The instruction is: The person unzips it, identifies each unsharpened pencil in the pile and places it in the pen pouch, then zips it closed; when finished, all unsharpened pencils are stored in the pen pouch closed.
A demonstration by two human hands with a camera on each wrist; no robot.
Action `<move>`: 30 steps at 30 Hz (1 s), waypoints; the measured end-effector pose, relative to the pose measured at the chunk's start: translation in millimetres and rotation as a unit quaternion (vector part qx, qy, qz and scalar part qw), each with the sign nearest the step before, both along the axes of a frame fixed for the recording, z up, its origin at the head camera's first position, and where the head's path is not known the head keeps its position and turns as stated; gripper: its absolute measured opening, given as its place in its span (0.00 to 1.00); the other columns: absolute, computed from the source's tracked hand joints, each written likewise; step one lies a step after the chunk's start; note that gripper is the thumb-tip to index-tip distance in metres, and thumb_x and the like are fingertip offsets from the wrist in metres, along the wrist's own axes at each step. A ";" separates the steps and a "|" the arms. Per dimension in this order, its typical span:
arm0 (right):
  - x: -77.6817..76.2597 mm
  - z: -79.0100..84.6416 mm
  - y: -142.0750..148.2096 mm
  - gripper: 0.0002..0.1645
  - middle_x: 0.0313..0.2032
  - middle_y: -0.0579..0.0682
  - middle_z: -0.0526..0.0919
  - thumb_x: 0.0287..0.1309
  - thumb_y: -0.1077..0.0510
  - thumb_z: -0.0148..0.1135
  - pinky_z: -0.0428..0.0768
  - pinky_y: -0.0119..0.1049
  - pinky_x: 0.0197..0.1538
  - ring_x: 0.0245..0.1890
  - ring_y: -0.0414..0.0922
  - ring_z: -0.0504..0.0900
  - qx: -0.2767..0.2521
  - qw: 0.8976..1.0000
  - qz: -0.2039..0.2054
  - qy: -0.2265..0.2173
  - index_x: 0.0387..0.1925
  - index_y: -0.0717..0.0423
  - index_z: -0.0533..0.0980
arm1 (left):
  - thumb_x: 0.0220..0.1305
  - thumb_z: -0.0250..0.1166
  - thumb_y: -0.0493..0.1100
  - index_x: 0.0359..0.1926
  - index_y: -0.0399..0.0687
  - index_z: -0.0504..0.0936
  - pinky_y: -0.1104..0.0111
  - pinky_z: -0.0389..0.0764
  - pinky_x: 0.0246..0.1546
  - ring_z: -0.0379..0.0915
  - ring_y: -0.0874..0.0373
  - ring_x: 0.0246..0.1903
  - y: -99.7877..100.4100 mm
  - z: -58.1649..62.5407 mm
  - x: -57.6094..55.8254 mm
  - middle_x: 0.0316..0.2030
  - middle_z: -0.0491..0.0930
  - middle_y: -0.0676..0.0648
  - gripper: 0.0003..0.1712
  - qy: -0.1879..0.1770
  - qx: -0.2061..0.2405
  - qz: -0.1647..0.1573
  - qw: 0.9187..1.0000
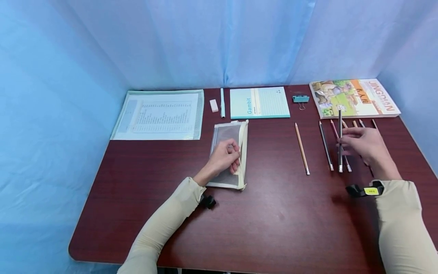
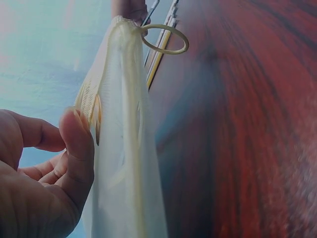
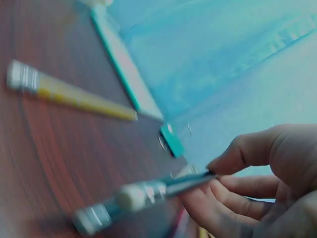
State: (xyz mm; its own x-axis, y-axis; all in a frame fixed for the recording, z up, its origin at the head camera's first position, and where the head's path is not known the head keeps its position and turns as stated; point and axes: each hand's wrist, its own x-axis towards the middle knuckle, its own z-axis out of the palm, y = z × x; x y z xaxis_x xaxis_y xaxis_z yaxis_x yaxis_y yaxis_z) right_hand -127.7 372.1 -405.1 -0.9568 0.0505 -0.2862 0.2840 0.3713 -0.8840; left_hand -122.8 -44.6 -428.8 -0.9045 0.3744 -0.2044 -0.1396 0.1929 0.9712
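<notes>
Head view: one dark-red table (image 1: 273,228), its top running broad and smooth to the near edge. One mesh pouch (image 1: 226,131), mid-table, left hand (image 1: 224,156) pinching its open right-hand side. One dark pencil (image 1: 340,160), gripped by the right hand (image 1: 366,144) over a row of pencils (image 1: 325,144) near the right edge. One tan pencil (image 1: 302,148), lying alone, a wide stretch of tabletop between it and the pouch. Far right corner: a book (image 1: 356,98). Left wrist view: thumb and fingers at the pouch's zip edge; a loop (image 2: 168,51) jutting from one corner. Right wrist view, blurred: thumb and fingertips pinching the dark pencil, eraser end outward.
</notes>
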 end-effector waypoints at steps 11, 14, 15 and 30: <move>1.2 -18.7 -61.3 0.18 0.37 0.43 0.90 0.71 0.68 0.51 0.91 0.35 0.34 0.36 0.39 0.90 -0.273 0.954 0.106 -0.066 0.43 0.44 0.81 | 0.65 0.53 0.27 0.34 0.37 0.70 0.71 0.77 0.09 0.71 0.63 0.09 -0.4 -0.6 -1.6 0.13 0.75 0.51 0.04 -0.002 0.008 -0.002 1.000; -0.1 -19.2 -86.6 0.16 0.37 0.42 0.90 0.71 0.66 0.51 0.90 0.34 0.35 0.38 0.39 0.89 -0.258 0.952 0.137 -0.086 0.45 0.42 0.79 | 0.64 0.52 0.27 0.34 0.37 0.70 0.71 0.77 0.09 0.71 0.63 0.09 -0.7 -0.3 -2.0 0.13 0.75 0.51 0.04 -0.002 0.011 -0.001 1.000; -0.5 -19.1 -95.6 0.15 0.38 0.42 0.90 0.71 0.66 0.51 0.90 0.34 0.36 0.38 0.38 0.89 -0.252 0.952 0.146 -0.094 0.46 0.43 0.78 | 0.64 0.52 0.27 0.34 0.37 0.70 0.71 0.77 0.08 0.71 0.63 0.08 -0.7 -0.2 -2.1 0.13 0.75 0.51 0.04 -0.002 0.011 0.000 1.000; -14.1 -39.1 -199.2 0.31 0.35 0.41 0.88 0.68 0.66 0.53 0.91 0.38 0.38 0.35 0.39 0.87 -0.220 0.944 0.186 -0.159 0.68 0.76 0.59 | 0.65 0.53 0.27 0.33 0.36 0.69 0.71 0.77 0.08 0.71 0.63 0.08 0.4 -1.5 0.0 0.13 0.74 0.50 0.04 -0.007 0.014 0.004 1.000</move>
State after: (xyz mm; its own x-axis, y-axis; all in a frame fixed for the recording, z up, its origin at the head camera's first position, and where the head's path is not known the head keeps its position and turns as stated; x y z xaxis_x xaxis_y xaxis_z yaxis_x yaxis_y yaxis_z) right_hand -141.8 172.8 -444.2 -0.7475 -0.4627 -0.4766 0.4833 0.1135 -0.8681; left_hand -122.8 -44.2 -430.3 -0.9045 0.3730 -0.2067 -0.1550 0.1641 0.9742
